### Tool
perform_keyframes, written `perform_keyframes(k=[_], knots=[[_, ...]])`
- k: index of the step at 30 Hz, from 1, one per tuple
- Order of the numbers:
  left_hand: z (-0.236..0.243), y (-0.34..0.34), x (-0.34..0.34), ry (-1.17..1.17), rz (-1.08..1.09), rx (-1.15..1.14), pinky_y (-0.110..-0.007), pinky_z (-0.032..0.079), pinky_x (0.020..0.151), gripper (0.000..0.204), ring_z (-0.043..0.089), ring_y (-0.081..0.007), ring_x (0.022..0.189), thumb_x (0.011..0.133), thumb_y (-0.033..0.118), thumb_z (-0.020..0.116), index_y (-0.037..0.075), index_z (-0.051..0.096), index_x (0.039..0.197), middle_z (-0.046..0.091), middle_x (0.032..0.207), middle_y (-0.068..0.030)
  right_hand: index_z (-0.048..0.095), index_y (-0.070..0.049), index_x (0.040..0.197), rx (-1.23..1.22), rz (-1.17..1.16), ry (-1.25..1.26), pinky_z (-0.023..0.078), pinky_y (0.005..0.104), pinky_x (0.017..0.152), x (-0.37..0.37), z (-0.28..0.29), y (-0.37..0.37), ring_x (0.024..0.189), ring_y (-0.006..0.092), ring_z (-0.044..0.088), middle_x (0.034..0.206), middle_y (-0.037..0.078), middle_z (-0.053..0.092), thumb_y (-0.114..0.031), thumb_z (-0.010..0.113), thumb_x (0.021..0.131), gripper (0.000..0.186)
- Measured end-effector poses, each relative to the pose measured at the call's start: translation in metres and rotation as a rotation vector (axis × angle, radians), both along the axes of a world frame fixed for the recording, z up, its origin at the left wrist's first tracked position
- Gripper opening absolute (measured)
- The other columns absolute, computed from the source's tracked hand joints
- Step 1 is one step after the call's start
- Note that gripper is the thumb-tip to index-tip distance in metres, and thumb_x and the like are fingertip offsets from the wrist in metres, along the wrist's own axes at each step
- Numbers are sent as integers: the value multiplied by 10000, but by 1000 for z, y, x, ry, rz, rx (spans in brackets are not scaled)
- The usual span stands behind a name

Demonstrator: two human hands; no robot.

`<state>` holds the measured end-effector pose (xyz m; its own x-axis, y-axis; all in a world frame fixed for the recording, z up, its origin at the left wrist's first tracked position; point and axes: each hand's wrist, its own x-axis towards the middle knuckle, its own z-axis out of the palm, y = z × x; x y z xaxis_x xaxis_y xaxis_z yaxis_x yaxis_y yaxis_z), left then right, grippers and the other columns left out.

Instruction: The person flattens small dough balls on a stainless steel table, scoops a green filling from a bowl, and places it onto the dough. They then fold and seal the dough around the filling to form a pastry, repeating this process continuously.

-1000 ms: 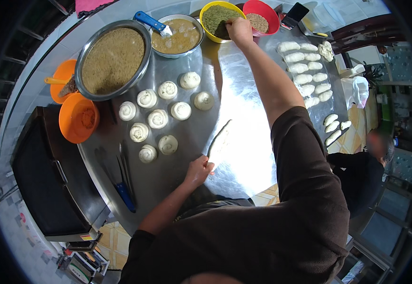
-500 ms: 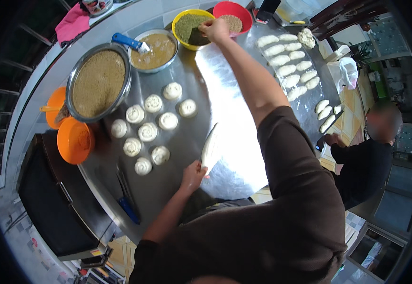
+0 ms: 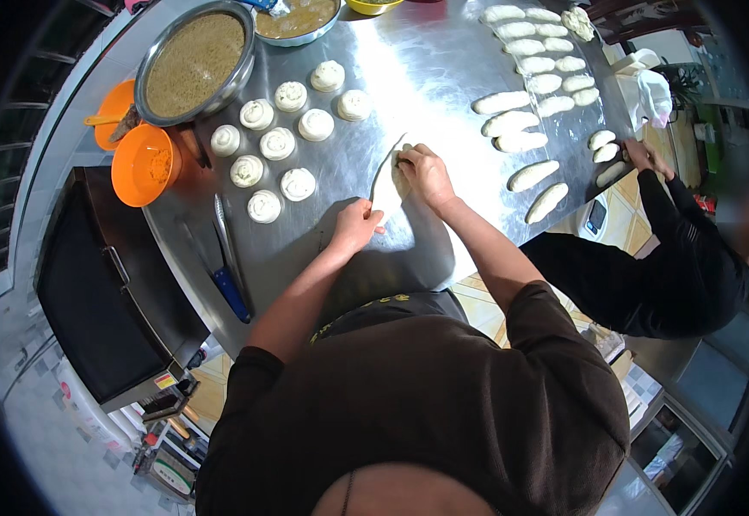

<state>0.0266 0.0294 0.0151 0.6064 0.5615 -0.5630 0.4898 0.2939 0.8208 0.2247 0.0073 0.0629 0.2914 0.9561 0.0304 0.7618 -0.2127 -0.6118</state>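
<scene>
Thumb and fingers of the left hand (image 3: pixel 357 225) pinch the near end of a long dough strip (image 3: pixel 385 184), while I see the right hand (image 3: pixel 427 176) with its fingertips bunched together at the strip's farther half; I cannot tell what, if anything, is between them. The strip lies just beyond the left hand on the shiny steel table (image 3: pixel 340 162), its pointed far tip showing past the right fingertips. To the left of the grip I count ten coiled dough buns (image 3: pixel 278 144), set apart from one another. Farther left, a blue-handled tool (image 3: pixel 232 294) lies near the table's edge, and an orange bowl (image 3: pixel 127 191) sits beyond it. Past the buns I have a big steel bowl (image 3: pixel 243 79) of grainy brown contents, with a smaller metal bowl (image 3: pixel 312 36) beside it. Straight beyond the grip, a yellow bowl (image 3: pixel 376 9) is cut off by my view. To the right of the right hand lie plump oval dough pieces (image 3: pixel 533 176), several in rows; past them, a co-worker's hand (image 3: pixel 638 156) is at the table's right edge, close to more of them.
</scene>
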Motion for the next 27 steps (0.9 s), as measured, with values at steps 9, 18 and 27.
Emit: perform_keyframes(k=[9, 18, 27], knots=[[-10, -11, -2, -40, 108, 48, -277, 480, 541, 179, 671, -148, 618, 885, 153, 605, -21, 561, 880, 635, 690, -80, 350, 81, 1380, -106, 66, -369, 282, 441, 1112, -90, -21, -73, 1388, 348, 281, 1474, 218, 310, -115, 467, 879, 551], [-5, -13, -6, -72, 130, -46, -286, 474, 539, 164, 663, -118, 622, 892, 119, 580, -33, 574, 952, 658, 734, -75, 386, 68, 1354, -82, 16, -436, 300, 434, 1101, -49, -20, -44, 1374, 321, 311, 1446, 208, 353, -92, 425, 868, 513], [-32, -12, -15, -22, 85, 92, -290, 491, 590, 128, 626, -144, 630, 871, 91, 582, -23, 589, 927, 676, 767, -86, 519, 13, 1231, -141, 117, -295, 400, 426, 1009, -95, 0, -80, 1211, 359, 481, 1290, 215, 496, -115, 493, 860, 393]])
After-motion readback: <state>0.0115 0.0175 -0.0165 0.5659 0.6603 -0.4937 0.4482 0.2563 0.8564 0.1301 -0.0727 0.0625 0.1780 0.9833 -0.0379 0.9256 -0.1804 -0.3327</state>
